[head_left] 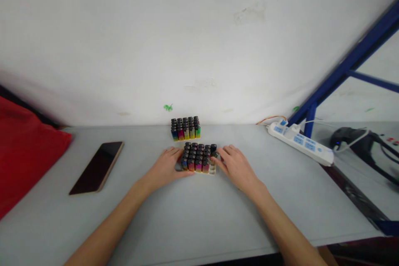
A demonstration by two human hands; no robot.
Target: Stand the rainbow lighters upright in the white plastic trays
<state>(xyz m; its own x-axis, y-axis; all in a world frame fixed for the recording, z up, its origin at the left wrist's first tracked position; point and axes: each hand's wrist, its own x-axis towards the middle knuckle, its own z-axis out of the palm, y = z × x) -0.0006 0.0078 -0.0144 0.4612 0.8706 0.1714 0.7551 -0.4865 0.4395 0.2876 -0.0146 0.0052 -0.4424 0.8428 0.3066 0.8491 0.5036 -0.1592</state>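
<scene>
Several rows of lighters (198,162) with black tops and colourful bodies stand upright in a white tray (212,171) in the middle of the table. Around the tray's left side is my left hand (168,164), thumb along the front edge and fingers at the left and back. My right hand (235,165) is at the right-hand column, its thumb and fingers closed about a lighter (215,155) there. Bare slots of the tray show at its front right corner. Just behind stands a second block of upright lighters (186,129), touched by neither hand.
A phone (98,167) lies on the grey table (187,224) to the left, near a red cloth or bag (25,149). At the right are a white power strip (301,142), a blue metal frame (339,70) and a black strapped device (358,141). A white wall (199,50) rises behind.
</scene>
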